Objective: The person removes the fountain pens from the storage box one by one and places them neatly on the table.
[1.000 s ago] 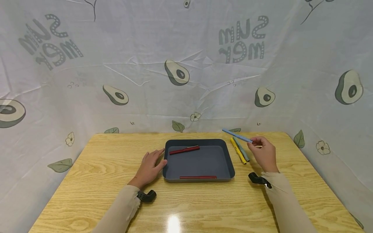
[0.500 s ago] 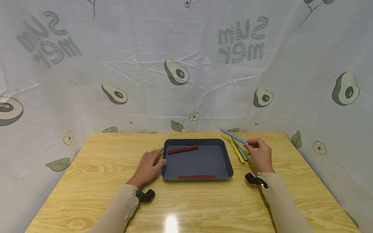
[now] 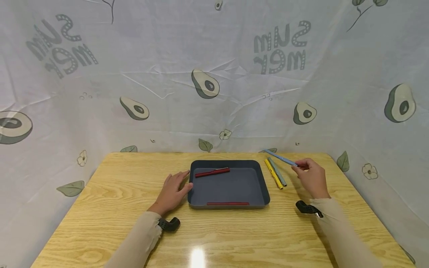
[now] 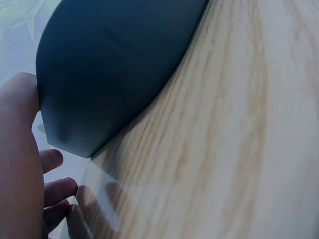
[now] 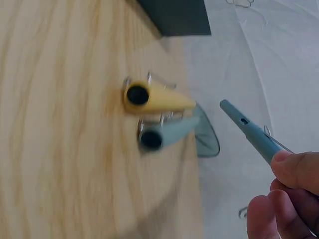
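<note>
My right hand [image 3: 312,178] pinches a blue pen [image 3: 281,158] by its near end, between thumb and fingers, and holds it above the table. In the right wrist view the blue pen [image 5: 251,130] points away from the fingertips, its metal clip showing. Just left of that hand, a yellow pen [image 3: 274,174] and a grey-green pen [image 3: 277,172] lie side by side on the table. My left hand [image 3: 171,191] rests at the left side of a dark grey tray [image 3: 264,186], fingers spread and thumb at the rim.
Inside the tray, a red pen [image 3: 212,172] with a clip lies near the back left. Another red pen [image 3: 228,203] lies along the front wall. The wooden table [image 3: 218,238] ends at a printed white cloth [image 3: 167,111] behind.
My right hand has moved to the right with the blue pen, away from the yellow and grey-green pens. My left hand stays at the tray; the head view shifts slightly.
</note>
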The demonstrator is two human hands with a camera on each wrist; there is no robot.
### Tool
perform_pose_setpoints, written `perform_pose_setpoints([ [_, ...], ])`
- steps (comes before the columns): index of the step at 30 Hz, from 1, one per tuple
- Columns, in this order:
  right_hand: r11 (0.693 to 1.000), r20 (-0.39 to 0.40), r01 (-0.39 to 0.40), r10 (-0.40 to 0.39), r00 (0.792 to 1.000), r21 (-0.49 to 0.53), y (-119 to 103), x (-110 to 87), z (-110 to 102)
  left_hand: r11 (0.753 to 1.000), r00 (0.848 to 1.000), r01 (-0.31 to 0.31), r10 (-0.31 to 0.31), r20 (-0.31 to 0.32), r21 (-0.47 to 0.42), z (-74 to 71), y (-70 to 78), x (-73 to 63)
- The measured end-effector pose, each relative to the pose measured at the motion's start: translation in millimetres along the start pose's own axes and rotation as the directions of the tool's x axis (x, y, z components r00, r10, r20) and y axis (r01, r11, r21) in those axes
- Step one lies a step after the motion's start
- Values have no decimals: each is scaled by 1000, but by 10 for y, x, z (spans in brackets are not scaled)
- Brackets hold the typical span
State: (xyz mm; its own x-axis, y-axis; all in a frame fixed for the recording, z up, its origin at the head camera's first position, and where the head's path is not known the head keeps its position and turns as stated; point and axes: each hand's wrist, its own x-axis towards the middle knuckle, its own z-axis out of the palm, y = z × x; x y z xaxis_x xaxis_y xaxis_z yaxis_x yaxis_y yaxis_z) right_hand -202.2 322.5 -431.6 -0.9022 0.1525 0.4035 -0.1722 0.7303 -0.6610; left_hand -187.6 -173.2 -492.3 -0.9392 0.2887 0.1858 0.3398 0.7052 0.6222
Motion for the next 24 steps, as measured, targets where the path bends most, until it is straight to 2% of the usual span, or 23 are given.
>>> perform_pose_setpoints([
  [7, 999, 8, -5, 5, 1000, -52, 150, -28, -107, 1000, 1000, 5, -5, 1, -1, 2, -2, 11],
  [15, 997, 104, -1, 9, 995, -79, 169, -107, -135, 1000, 1000, -1, 1, -8, -8, 12, -30, 13],
  [18, 997, 152, -32, 43, 987, -71, 163, -124, -130, 1000, 1000, -1, 1, -7, -8, 20, -28, 13],
  [24, 993, 264, -111, 119, 957, -43, 171, -114, -135, 1000, 1000, 7, -7, -8, -5, 18, -13, 15],
])
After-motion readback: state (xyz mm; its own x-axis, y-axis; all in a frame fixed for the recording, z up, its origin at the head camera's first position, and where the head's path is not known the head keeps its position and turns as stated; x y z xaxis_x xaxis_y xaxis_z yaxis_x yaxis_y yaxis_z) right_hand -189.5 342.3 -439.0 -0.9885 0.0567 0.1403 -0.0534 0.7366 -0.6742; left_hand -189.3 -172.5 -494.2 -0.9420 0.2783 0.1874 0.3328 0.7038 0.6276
